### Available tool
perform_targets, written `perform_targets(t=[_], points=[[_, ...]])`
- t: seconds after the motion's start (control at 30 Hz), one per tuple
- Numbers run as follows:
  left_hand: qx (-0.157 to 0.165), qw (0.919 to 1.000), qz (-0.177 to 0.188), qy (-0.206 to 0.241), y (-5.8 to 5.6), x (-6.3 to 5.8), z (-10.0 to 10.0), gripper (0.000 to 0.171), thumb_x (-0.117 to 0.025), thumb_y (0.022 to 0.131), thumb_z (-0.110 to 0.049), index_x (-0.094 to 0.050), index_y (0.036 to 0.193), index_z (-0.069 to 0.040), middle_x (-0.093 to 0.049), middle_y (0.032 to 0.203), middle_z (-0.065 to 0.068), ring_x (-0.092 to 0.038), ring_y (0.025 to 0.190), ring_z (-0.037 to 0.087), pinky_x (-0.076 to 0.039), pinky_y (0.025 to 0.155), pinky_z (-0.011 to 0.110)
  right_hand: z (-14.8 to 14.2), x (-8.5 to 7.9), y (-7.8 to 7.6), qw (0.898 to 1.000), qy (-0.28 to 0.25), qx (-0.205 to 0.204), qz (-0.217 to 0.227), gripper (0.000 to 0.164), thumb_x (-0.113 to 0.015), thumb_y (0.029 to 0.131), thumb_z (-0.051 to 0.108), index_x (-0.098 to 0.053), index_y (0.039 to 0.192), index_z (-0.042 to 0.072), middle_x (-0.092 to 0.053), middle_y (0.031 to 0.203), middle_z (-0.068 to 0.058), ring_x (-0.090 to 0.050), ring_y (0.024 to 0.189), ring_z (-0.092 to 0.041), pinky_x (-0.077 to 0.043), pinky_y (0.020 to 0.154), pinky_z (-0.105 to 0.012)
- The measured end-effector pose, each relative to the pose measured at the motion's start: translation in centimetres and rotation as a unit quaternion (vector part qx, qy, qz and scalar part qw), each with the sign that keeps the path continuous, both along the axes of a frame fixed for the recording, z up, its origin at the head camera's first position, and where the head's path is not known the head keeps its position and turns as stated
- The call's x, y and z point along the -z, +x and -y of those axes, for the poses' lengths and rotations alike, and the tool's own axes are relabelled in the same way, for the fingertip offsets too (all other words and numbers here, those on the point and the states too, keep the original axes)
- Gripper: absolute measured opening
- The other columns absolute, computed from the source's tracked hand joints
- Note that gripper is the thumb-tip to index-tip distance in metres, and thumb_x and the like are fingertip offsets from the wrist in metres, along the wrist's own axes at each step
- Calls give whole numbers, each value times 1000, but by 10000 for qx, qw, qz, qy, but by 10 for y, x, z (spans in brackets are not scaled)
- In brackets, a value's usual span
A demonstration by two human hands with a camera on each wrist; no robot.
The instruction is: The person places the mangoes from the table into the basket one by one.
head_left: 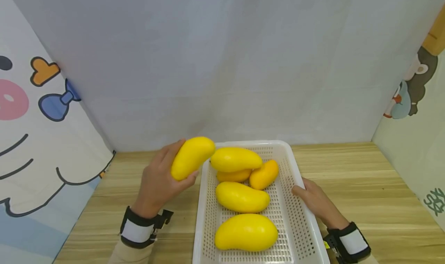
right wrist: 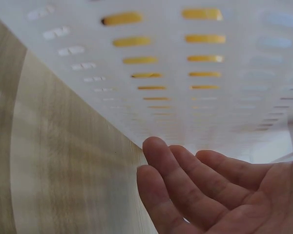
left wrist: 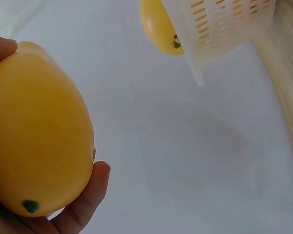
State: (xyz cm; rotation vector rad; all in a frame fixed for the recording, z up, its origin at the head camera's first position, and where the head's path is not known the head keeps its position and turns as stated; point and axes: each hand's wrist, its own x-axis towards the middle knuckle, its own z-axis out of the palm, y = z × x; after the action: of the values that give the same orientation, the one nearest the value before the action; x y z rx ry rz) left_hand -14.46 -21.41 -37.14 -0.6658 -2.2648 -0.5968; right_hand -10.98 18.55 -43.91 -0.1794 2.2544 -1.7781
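My left hand (head_left: 160, 179) grips a yellow mango (head_left: 193, 158) left of the white plastic basket (head_left: 295, 202), raised to about the height of its far-left corner. In the left wrist view, fingers wrap around the mango (left wrist: 39, 131), and a dark green stem spot shows at its lower end. At the basket's right side, my right hand (head_left: 318, 200) has its thumb over the rim. The fingers of the right hand (right wrist: 210, 190) lie along the outside of the slotted wall in the right wrist view. Inside the basket lie several mangoes, including a large one (head_left: 246, 232) nearest me.
The basket stands on a wood-grain table (head_left: 361, 187). A pale grey backdrop (head_left: 222, 63) rises behind it. Side panels with cartoon prints flank the table, the left panel (head_left: 34, 148) and the right panel (head_left: 417, 148).
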Motion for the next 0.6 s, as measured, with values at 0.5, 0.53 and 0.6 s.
perform_targets(t=[0.5, 0.53, 0.6], points=[[559, 9984, 68, -62, 16, -8, -24, 83, -68, 68, -50, -39, 141, -21, -53, 124, 3, -51, 81, 13, -47, 57, 31, -1, 0, -1, 9999, 97, -9, -49, 50, -38, 97, 19, -28, 143, 4, -54, 108, -31, -63, 76, -35, -51, 56, -47], [580, 9983, 63, -76, 18, -9, -26, 83, -68, 68, -50, -39, 141, -21, -53, 124, 3, -51, 81, 13, -47, 57, 31, -1, 0, -1, 10000, 83, -15, -42, 50, -38, 97, 19, -27, 144, 4, -53, 109, -31, -63, 76, -35, -51, 56, -47], [636, 9979, 34, -106, 20, -11, -29, 82, -68, 69, -50, -40, 140, -20, -54, 123, 3, -51, 83, 14, -47, 58, 31, -1, 1, -1, 10000, 63, -17, -29, 50, -38, 97, 19, -26, 144, 5, -53, 110, -31, -63, 77, -35, -51, 56, -47]])
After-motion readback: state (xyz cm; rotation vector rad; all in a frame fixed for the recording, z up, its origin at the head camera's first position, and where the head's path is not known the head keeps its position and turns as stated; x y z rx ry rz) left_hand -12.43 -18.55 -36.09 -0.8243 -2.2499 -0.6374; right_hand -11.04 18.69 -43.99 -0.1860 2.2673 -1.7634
